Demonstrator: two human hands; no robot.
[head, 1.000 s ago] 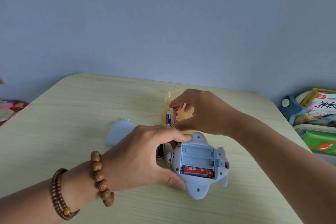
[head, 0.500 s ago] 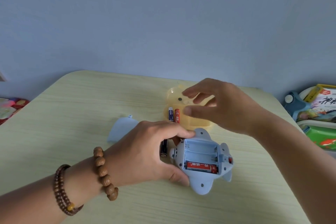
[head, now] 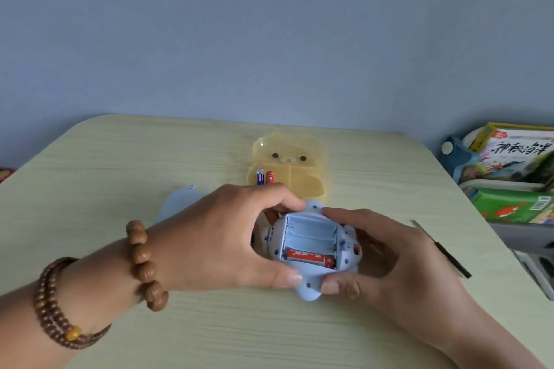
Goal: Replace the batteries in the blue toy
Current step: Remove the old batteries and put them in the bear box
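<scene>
Altogether we count three batteries: one red battery [head: 310, 258] lying in the nearest of three slots in the blue toy [head: 311, 231], and a blue battery [head: 260, 177] beside a second red battery [head: 270, 177] in the near-left cell of the yellow box [head: 299, 189]. We count two hands, both on the toy, which lies with its open battery bay facing up near the middle of the desk [head: 90, 174]. The left hand [head: 227, 237] grasps the toy's left side, fingers curled over the far rim and thumb on the near one. The right hand [head: 389, 263] grips the right side likewise, thumb pressed on the rounded near lobe. Two bead bracelets [head: 144, 263] ring the left wrist, one of fat wooden beads, one of small ones. The box, toward the far edge, is translucent plastic shaped like a bear; the near ends of its two batteries hide behind the left knuckles. A pale blue cover [head: 177, 204] lies left of the toy, mostly hidden by the left hand. A thin dark strip [head: 440, 249] near the right edge is too blurred for us to name. Beyond that edge, glossy books [head: 515, 153] are cut off by the frame.
</scene>
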